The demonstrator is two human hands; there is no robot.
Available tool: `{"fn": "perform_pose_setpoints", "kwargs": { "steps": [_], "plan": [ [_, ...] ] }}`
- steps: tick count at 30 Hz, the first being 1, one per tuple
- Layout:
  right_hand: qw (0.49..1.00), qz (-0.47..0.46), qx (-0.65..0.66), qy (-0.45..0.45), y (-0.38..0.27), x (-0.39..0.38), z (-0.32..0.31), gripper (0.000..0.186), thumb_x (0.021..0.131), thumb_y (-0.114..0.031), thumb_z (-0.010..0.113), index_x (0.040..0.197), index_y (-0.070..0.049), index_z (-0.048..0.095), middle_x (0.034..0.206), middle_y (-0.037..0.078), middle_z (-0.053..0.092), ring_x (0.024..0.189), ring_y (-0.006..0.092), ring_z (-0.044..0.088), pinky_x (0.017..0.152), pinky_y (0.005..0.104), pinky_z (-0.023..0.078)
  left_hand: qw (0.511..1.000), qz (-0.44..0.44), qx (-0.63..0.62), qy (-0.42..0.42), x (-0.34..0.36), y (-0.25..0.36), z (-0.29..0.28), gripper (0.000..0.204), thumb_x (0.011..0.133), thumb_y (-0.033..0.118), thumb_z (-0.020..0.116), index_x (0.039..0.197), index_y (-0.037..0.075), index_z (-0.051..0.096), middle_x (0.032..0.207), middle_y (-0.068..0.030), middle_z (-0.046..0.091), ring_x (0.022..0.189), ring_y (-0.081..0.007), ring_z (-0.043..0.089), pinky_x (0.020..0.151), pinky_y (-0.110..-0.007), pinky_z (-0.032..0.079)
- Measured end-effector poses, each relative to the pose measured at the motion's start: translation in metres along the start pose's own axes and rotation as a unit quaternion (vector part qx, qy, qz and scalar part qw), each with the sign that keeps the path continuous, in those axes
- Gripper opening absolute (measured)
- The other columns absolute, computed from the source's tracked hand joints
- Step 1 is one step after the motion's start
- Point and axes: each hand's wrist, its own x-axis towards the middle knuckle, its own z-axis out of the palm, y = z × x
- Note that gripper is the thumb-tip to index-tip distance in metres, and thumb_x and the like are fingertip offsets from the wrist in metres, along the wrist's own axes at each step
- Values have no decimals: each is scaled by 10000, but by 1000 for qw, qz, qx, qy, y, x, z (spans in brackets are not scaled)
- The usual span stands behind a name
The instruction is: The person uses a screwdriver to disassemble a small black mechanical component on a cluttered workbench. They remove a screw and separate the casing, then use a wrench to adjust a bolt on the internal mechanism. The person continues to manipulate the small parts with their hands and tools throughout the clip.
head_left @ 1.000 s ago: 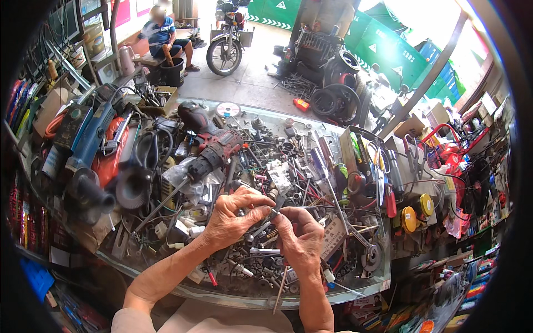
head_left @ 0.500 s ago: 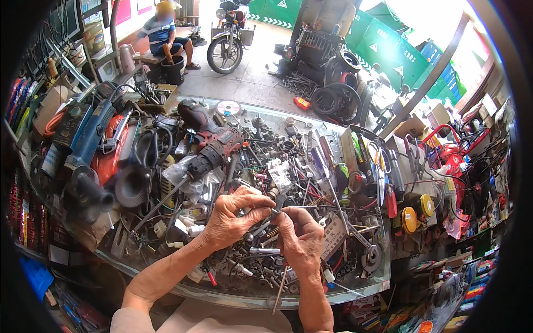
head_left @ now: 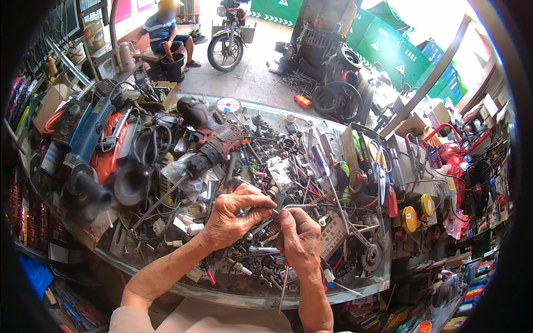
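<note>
In front of me, above the cluttered bench, my two hands meet almost fingertip to fingertip. My left hand (head_left: pixel 240 212) is closed in a pinch around a small metal piece (head_left: pixel 275 212), mostly hidden by the fingers. Thumb and finger of my right hand (head_left: pixel 300 240) close at the same piece's other end. A thin metal rod (head_left: pixel 283 288) sticks out below the right palm toward me; its upper end is hidden. Just above the right knuckles shows a slim silvery rod (head_left: pixel 302 206); whether the hand touches it is unclear.
Loose screws, fittings and small parts cover the glass-topped bench (head_left: pixel 258 104). A red and black power drill (head_left: pixel 214 141) lies beyond my left hand. Scissors (head_left: pixel 380 176) and a tool box (head_left: pixel 348 143) are at right. Farther off are a seated person (head_left: pixel 161 36) and a motorcycle (head_left: pixel 226 47).
The right hand has turned slightly, and the thin rod beneath it has swung a little to the right. A slim silvery rod now shows above its knuckles. The left hand has hardly moved.
</note>
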Motion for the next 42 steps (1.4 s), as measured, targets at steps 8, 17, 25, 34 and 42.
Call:
{"fn": "perform_pose_setpoints", "kwargs": {
  "steps": [8, 17, 25, 34, 42],
  "plan": [
    [996, 59, 58, -23, -5, 0, -2, 334, 997, -278, 486, 809, -13, 567, 633, 12, 571, 438, 31, 446, 378, 197, 335, 1000, 22, 10, -10, 0, 0, 0, 163, 782, 10, 724, 943, 34, 712, 880, -57, 651, 867, -158, 585, 786, -291, 478],
    [990, 70, 122, -11, -2, 2, -1, 301, 994, -289, 488, 867, -19, 530, 676, 33, 574, 382, 34, 427, 322, 191, 299, 998, 1, 55, 12, -3, 6, 5, 150, 795, 4, 708, 943, 16, 688, 911, -69, 651, 890, -156, 584, 804, -300, 471],
    [997, 1, 74, 17, -2, 5, 10, 139, 931, -134, 589, 960, -1, 562, 788, 26, 613, 592, 31, 507, 479, 196, 405, 998, 12, 26, 52, -2, 2, 3, 169, 795, 7, 706, 962, 37, 704, 885, -56, 673, 843, -150, 589, 764, -276, 481],
    [961, -141, -235, 24, -15, 29, 37, 217, 951, -198, 539, 896, 12, 530, 712, 212, 605, 636, 380, 608, 562, 432, 457, 966, -179, -144, 116, 1, 16, -9, 155, 903, 51, 619, 1026, -31, 665, 902, -22, 664, 820, -69, 589, 746, -213, 488],
    [976, -113, -182, 43, -14, 32, 38, 279, 946, -248, 576, 908, 28, 571, 681, 75, 611, 583, 101, 544, 541, 279, 450, 946, -185, -232, 134, 1, 3, -11, 149, 899, 60, 630, 1012, -30, 664, 938, -40, 681, 849, -73, 604, 785, -213, 491]
  ]
}}
